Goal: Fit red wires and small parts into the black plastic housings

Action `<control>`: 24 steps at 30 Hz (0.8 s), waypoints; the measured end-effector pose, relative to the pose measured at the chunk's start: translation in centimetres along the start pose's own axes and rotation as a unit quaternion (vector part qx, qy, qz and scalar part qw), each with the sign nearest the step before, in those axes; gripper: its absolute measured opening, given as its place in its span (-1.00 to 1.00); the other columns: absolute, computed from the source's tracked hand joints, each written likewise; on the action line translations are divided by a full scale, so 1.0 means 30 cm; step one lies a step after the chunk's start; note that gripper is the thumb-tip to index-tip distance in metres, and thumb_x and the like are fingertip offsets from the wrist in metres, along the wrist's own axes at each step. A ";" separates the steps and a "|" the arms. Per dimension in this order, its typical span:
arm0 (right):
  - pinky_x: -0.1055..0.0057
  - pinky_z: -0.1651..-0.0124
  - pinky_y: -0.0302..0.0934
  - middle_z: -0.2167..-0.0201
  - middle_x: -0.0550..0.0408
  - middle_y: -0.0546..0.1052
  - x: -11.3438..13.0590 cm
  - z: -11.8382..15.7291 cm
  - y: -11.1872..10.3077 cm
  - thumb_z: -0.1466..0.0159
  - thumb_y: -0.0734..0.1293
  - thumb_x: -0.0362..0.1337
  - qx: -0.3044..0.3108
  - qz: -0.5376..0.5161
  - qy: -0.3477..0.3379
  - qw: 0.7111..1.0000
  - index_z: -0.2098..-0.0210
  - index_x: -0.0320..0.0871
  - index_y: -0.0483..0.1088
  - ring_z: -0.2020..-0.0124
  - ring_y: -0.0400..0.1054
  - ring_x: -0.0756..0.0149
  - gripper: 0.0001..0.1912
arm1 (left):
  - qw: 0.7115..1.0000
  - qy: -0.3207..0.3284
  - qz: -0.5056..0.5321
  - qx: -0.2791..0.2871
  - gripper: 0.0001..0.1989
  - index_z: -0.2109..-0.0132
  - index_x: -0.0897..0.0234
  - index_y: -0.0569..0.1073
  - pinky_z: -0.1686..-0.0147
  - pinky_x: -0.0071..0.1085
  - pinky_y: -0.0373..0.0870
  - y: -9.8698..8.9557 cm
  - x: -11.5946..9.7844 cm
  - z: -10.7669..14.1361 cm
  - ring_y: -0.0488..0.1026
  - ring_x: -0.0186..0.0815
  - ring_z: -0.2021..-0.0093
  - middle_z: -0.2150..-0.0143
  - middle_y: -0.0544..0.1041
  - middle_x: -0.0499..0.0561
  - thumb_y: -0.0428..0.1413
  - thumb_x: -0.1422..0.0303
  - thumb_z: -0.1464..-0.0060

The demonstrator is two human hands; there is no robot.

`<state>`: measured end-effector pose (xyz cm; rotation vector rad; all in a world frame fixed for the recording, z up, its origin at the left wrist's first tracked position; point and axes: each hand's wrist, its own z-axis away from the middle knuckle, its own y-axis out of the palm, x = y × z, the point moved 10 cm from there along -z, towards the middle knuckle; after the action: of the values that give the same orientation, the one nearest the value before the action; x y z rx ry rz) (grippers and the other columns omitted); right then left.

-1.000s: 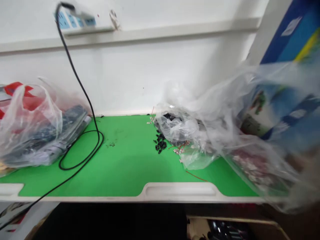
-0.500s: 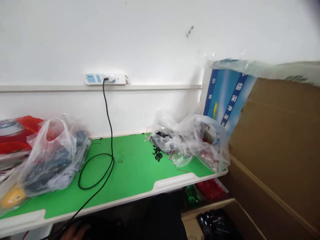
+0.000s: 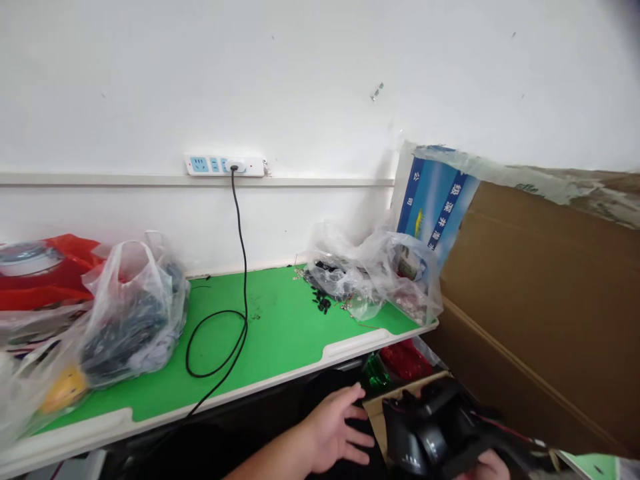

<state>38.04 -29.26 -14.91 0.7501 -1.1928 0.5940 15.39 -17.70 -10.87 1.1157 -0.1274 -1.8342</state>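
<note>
My left hand (image 3: 337,430) reaches in from the bottom, its fingers spread and holding nothing, just left of a cardboard box (image 3: 376,413) below the table edge. At the bottom right, part of my right hand (image 3: 487,465) shows with its fingers closed on a black plastic device (image 3: 433,430). The device has a rounded glossy part and a thin red wire running out to the right. It is over the box and hides most of what lies inside. Its exact kind I cannot make out.
A green-topped table (image 3: 280,333) carries a looped black cable (image 3: 240,227) plugged into a power strip (image 3: 225,165). Clear plastic bags (image 3: 133,313) lie on the left, another bag (image 3: 367,273) with small black parts on the right. A large cardboard carton (image 3: 530,287) rises at the right.
My left hand has moved right from the bottom left, into clear sight with fingers spread. My right hand has come into view with the black device raised. The view has shifted slightly.
</note>
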 end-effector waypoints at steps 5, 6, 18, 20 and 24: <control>-0.09 0.17 0.32 0.53 0.07 0.57 0.214 -0.094 0.252 0.15 0.33 -0.27 0.101 -0.216 0.027 0.971 0.44 -0.01 0.50 0.38 0.48 0.01 -0.76 | 0.992 0.031 0.073 0.099 -0.36 -0.07 0.14 0.24 0.27 -0.17 0.36 0.168 -0.207 0.056 0.44 -0.24 0.35 0.14 0.36 0.06 0.05 -0.11 0.07; -0.08 0.14 0.31 0.51 0.09 0.57 0.263 -0.131 0.318 0.15 0.31 -0.27 0.116 -0.218 0.030 0.969 0.44 0.00 0.50 0.36 0.48 0.03 -0.76 | 0.991 0.052 0.085 0.091 -0.40 -0.08 0.13 0.25 0.28 -0.21 0.36 0.164 -0.268 0.070 0.41 -0.29 0.38 0.20 0.37 0.02 0.05 -0.08 0.04; 0.10 0.13 0.33 0.60 0.04 0.51 0.306 -0.461 1.373 0.23 0.20 -0.34 0.314 -0.148 0.157 0.924 0.51 -0.17 0.36 0.32 0.45 0.07 -0.76 | 0.930 0.304 0.137 -0.155 -0.63 0.28 0.32 0.47 0.33 -0.37 0.41 -0.507 -0.808 0.216 0.45 -0.29 0.37 0.35 0.49 0.04 0.23 0.10 0.13; 0.12 0.14 0.34 0.61 0.05 0.50 0.234 -0.464 1.466 0.24 0.20 -0.35 0.330 -0.146 0.179 0.916 0.52 -0.16 0.34 0.33 0.45 0.09 -0.76 | 0.910 0.340 0.097 -0.215 -0.58 0.27 0.35 0.49 0.33 -0.34 0.41 -0.623 -0.832 0.233 0.48 -0.25 0.35 0.32 0.53 0.09 0.24 0.07 0.17; 0.12 0.14 0.34 0.63 0.06 0.48 0.147 -0.485 1.522 0.23 0.19 -0.35 0.341 -0.148 0.205 0.906 0.50 -0.15 0.35 0.33 0.45 0.09 -0.75 | 0.849 0.385 0.041 -0.358 -0.53 0.27 0.36 0.49 0.36 -0.32 0.41 -0.827 -0.848 0.274 0.48 -0.23 0.37 0.35 0.54 0.11 0.20 0.01 0.17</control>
<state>13.46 10.72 -4.25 1.2939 -0.4460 0.8745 -3.82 12.19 -2.69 1.1602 0.8948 -1.0596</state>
